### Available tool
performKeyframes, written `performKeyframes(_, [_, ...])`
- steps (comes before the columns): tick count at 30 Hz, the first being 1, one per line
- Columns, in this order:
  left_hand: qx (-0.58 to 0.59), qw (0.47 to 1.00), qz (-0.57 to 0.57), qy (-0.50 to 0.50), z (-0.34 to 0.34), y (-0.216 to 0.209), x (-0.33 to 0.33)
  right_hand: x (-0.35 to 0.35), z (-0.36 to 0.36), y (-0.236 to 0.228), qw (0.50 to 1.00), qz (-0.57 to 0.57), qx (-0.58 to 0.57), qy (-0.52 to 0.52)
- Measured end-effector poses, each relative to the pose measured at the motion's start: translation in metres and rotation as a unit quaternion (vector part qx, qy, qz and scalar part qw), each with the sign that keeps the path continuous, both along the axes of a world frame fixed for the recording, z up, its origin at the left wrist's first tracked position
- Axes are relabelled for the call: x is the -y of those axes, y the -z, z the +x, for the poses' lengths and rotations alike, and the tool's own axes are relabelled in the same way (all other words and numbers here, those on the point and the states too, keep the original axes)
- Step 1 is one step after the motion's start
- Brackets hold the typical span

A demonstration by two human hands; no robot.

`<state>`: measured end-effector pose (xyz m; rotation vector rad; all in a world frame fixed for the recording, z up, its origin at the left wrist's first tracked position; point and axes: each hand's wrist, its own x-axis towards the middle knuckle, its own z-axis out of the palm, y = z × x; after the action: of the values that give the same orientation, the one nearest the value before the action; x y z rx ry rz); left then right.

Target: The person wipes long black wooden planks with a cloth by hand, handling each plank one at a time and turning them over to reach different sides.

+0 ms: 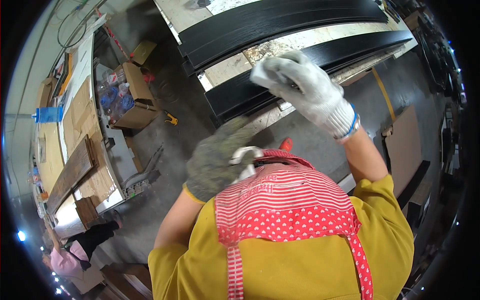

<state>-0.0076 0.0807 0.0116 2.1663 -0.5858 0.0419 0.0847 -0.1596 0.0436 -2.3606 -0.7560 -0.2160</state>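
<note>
Your right hand point(312, 90) has its fingers curled around a white piece point(264, 74), over the near black board point(360, 47) on the tabletop point(230, 71). Your left hand point(216, 162) is on your side of that board, touching a white strip point(246, 173); I cannot tell whether its fingers grasp it.

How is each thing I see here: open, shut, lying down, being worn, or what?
Left hand: gloved, blurred, grip unclear
Right hand: gloved, fingers bent, grip unclear
Black boards: lying flat side by side on the table
Apron: worn
Box: open
Bottles: jumbled in the box
Yellow tool: lying on the floor
</note>
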Motion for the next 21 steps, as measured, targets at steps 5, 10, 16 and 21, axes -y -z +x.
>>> performKeyframes(5, [0.012, 0.989, 0.126, 0.076, 0.026, 0.011, 0.044, -0.033, 0.042, -0.009, 0.983, 0.021, 0.069, -0.167])
performKeyframes(10, [0.166, 0.971, 0.168, -0.025, 0.028, 0.037, 0.047, -0.076, 0.045, -0.017, 0.928, -0.100, -0.018, -0.360])
performKeyframes(16, [-0.015, 0.986, 0.163, -0.024, 0.031, 0.024, 0.051, -0.088, 0.095, -0.016, 0.921, -0.166, 0.151, -0.318])
performKeyframes(21, [0.029, 0.987, 0.155, -0.041, 0.029, 0.034, 0.051, -0.091, 0.083, -0.011, 0.923, -0.130, -0.025, -0.361])
